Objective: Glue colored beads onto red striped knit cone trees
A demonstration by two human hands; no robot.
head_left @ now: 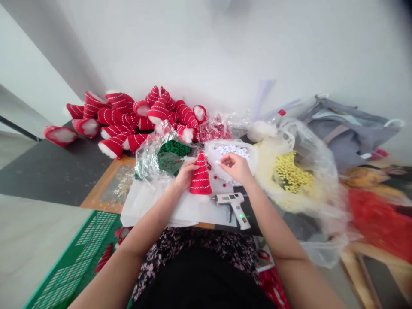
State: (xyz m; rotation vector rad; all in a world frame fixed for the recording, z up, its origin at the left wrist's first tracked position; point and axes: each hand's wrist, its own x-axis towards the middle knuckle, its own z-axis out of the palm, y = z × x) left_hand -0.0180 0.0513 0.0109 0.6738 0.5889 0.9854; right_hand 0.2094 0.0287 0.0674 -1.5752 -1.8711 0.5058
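My left hand (pixel 186 174) is closed around the side of a red knitted cone (pixel 201 178) with white stitched stripes, which stands upright, tip up, over white paper. Over a plastic bag of small white pom-poms (pixel 233 151), my right hand (pixel 236 166) has its fingers pinched together. A small white pom-pom (pixel 219 162) shows at its fingertips, partly hidden. Between my forearms a white glue gun (pixel 233 205) lies on its side, its green light lit and its nozzle toward the cone. A few tiny red pom-poms (pixel 224 185) lie beside the cone.
Many stuffed red striped cones (pixel 119 116) are piled at the back left. Green pom-poms (pixel 174 150) lie in clear plastic, and yellow ones (pixel 292 174) fill a bag at right. A grey bag (pixel 344 128) stands behind. A green basket (pixel 74 257) sits below left.
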